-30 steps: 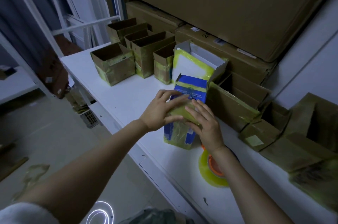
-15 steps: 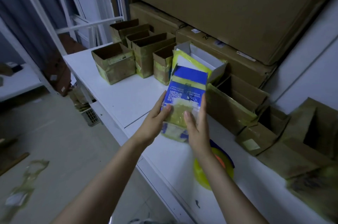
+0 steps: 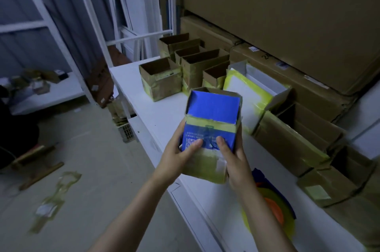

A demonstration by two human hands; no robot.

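The white bench (image 3: 148,111) runs away from the near right toward a white rack; at its far end stands a cluster of open brown boxes (image 3: 202,66), upright and wrapped in yellowish tape, with one more open box (image 3: 161,82) just in front of them; beside these a white box (image 3: 255,85) edged in yellow tape leans open; along the right side larger open cartons (image 3: 294,138) lie tipped; near the front edge lies a yellow tape roll (image 3: 276,210) with an orange core, partly hidden; strips of used tape (image 3: 51,200) lie on the floor (image 3: 92,169).
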